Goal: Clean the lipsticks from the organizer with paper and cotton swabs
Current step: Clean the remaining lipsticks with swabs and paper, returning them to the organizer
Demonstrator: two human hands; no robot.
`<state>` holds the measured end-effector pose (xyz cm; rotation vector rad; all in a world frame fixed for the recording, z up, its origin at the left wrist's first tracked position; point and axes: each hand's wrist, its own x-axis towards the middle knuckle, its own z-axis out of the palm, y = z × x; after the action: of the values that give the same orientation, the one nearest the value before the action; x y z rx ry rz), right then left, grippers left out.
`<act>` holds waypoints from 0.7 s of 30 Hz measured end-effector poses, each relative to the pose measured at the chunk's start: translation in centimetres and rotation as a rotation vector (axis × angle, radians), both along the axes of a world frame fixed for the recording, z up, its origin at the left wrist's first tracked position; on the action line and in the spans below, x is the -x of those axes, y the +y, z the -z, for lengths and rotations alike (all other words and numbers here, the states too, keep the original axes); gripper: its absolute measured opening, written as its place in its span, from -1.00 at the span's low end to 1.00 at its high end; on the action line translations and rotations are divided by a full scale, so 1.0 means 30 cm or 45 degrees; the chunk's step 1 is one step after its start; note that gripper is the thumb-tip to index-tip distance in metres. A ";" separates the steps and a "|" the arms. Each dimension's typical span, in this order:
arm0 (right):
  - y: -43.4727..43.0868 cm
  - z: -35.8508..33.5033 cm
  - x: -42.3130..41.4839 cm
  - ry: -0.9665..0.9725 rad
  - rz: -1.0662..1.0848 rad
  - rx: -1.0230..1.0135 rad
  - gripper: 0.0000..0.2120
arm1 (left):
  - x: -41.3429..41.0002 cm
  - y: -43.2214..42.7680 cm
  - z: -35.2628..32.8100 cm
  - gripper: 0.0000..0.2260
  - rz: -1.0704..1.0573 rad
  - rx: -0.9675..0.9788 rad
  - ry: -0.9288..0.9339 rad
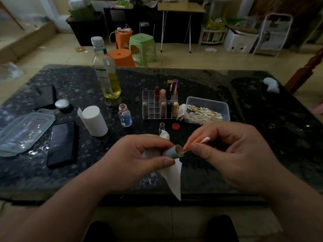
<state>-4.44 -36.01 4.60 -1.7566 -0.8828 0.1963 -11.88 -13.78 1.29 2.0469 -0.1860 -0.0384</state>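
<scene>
We see the grey lipstick cap point(172, 151) held low and centre above the table point(262, 102), open mouth facing right. Left hand point(134, 159) grip is closed round the cap, with a sheet of paper point(174, 179) tucked under it and hanging down. Right hand point(236, 154) grip pinches a cotton swab point(197, 143) mid-stick; one tip sits at the cap's mouth, the other points up.

We judge the cap light, hard and smooth, so likely to slip or roll; best held round the closed end, with the paper adding friction. The swab is thin and bendy, so pinch it close to the working tip and press lightly.

Its likely base point(161, 127) stands just behind on the table. Farther back is the clear organizer point(148, 96) with capped lipsticks point(162, 95), and a box of swabs point(222, 105) is beside it. To the left are a small bottle point(125, 115) and a paper roll point(94, 120).
</scene>
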 end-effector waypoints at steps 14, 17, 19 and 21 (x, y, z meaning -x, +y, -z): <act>-0.020 0.006 -0.018 -0.356 0.017 0.039 -0.97 | 0.007 -0.002 -0.002 -0.76 0.044 0.038 0.064; -0.019 -0.006 -0.010 -0.306 0.013 0.074 -0.96 | 0.011 -0.004 0.001 -0.79 0.025 0.036 0.005; -0.011 -0.010 -0.004 -0.120 -0.021 0.055 -0.96 | 0.012 -0.008 0.003 -0.79 0.018 0.025 -0.018; -0.002 -0.010 0.002 0.078 -0.079 -0.015 -0.96 | 0.013 -0.013 0.004 -0.77 0.017 0.032 -0.013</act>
<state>-4.51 -36.07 4.90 -1.7050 -0.8926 0.2837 -12.28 -14.16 1.18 2.0212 -0.2052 -0.0340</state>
